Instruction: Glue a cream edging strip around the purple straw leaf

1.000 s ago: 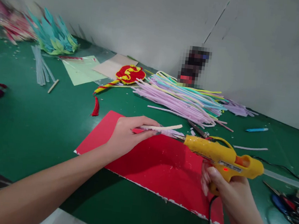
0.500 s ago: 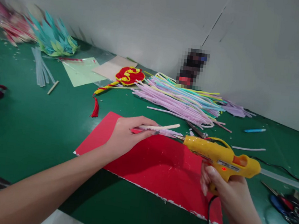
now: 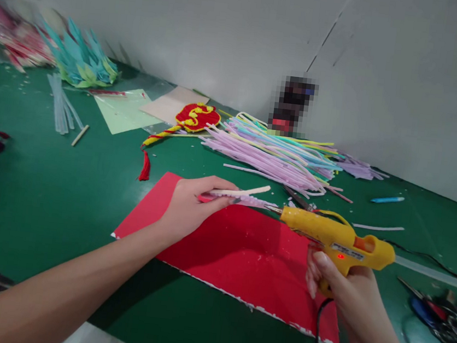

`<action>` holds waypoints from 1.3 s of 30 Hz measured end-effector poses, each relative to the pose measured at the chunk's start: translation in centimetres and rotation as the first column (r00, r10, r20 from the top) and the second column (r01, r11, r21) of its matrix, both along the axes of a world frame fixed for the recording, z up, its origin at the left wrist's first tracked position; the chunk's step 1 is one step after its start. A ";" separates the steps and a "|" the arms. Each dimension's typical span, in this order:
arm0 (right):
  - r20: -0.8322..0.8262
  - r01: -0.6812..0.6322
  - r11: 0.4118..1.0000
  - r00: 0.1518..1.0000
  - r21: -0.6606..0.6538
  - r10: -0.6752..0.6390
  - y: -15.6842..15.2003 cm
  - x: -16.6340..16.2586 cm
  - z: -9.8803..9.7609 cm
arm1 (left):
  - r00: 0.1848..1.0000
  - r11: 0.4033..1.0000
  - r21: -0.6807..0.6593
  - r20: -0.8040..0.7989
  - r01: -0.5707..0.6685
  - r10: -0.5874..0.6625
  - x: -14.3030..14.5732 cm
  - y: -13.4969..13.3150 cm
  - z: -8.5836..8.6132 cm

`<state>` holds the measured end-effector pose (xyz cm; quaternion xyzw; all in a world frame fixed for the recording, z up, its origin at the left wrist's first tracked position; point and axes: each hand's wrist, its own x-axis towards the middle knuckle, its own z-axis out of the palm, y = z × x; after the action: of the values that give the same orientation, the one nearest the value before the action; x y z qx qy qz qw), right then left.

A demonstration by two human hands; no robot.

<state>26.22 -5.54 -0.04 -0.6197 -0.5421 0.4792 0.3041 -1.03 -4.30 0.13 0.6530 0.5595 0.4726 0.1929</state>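
My left hand point(image 3: 191, 206) is closed, pinching a cream-coloured strip point(image 3: 258, 191) together with a lilac strip-like piece point(image 3: 256, 201) beneath it. The free ends of the two point right and spread slightly apart. In my right hand point(image 3: 341, 286) is a yellow glue gun point(image 3: 324, 235), gripped by its handle, with its red light lit and a clear glue stick point(image 3: 427, 270) out of its back. The metal nozzle point(image 3: 274, 209) is at the lilac piece's tip; whether they touch I cannot tell. Below both hands lies a red board point(image 3: 250, 267) with ragged white edges.
Behind the board lies a pile of pastel pipe cleaners point(image 3: 271, 157), with a red and yellow fan-shaped ornament point(image 3: 197, 118) to its left. Pliers point(image 3: 297, 197) lie behind the nozzle. Scissors point(image 3: 427, 307) are at right, near a blue pen point(image 3: 387, 200). Glue sticks point(image 3: 60, 105) lie at left.
The cream strip's free end has moved slightly left and up, away from the lilac piece. The glue gun stays by the lilac tip, and both hands are almost still.
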 end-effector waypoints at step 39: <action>0.024 0.099 0.993 0.995 0.065 -0.101 -0.5 -1.9 1.6 | 0.996 0.998 0.030 -0.074 -0.054 0.056 -0.4 0.0 -0.6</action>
<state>24.37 -6.08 1.53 -0.6426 -0.5295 0.4374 0.3398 -1.44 -4.26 -0.46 0.6572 0.5774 0.4608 0.1494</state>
